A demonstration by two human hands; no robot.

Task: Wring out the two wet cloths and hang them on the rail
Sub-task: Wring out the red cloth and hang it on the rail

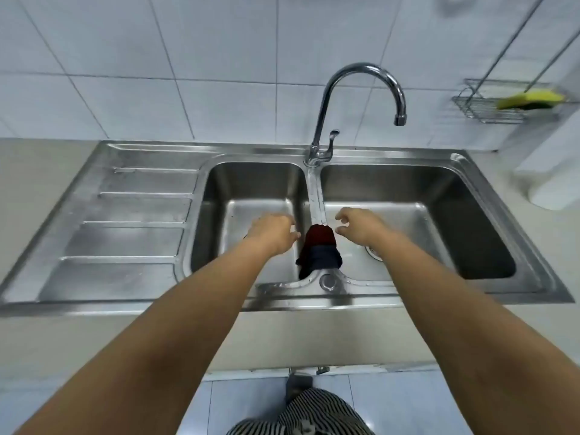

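Observation:
A dark red cloth (319,235) and a dark blue cloth (323,259) are draped over the divider (315,196) between the two bowls of the steel sink, the red one farther back and the blue one nearer me. My left hand (272,231) hovers over the left bowl just left of the cloths, fingers loosely curled, holding nothing. My right hand (357,226) hovers over the right bowl just right of them, fingers also loosely curled and empty. Neither hand touches a cloth. No rail for hanging is clearly in view.
A curved chrome tap (361,89) rises behind the divider, its spout over the right bowl. A wire rack (480,105) on the tiled wall holds a yellow sponge (530,98). A drainboard (131,221) lies left of the bowls. A white container (552,183) stands at right.

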